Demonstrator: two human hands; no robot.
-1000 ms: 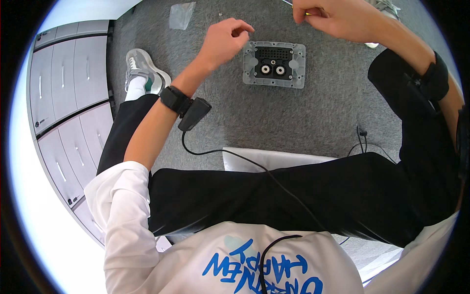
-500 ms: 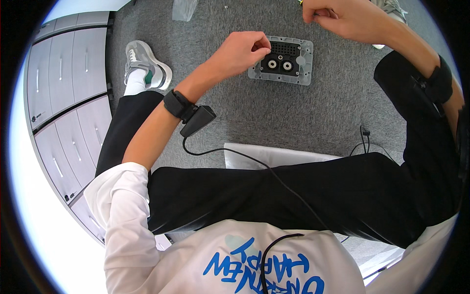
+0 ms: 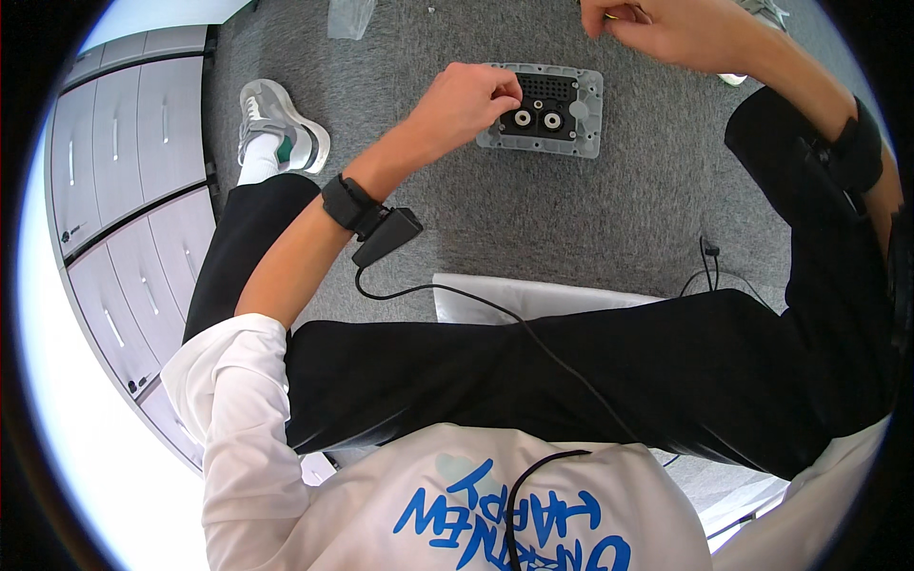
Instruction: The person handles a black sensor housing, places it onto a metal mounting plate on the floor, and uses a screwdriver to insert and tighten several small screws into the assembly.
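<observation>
A grey translucent case (image 3: 592, 112) lies on the carpet, holding a black insert (image 3: 549, 88) with rows of small holes and two round, washer-like pieces (image 3: 552, 121). My left hand (image 3: 466, 103) reaches in at the case's left side. Its thumb and fingers are pinched together over the insert, and what they hold, if anything, is hidden. At the top right my right hand (image 3: 657, 30) is closed, apart from the case. A thin yellowish bit shows by its fingers, too small to name, and its upper part lies beyond the picture's edge.
Grey drawer cabinets (image 3: 129, 124) stand along the left. A clear plastic bag (image 3: 351, 17) lies at the far left of the carpet (image 3: 381, 71). A black cable (image 3: 466, 301) runs from my left wrist device (image 3: 387, 238) across my legs. A white sheet-like thing (image 3: 533, 300) lies in front of them.
My right hand has shifted slightly up and left in view. The left hand stays pinched at the case. The whole scene has moved a little up and left.
</observation>
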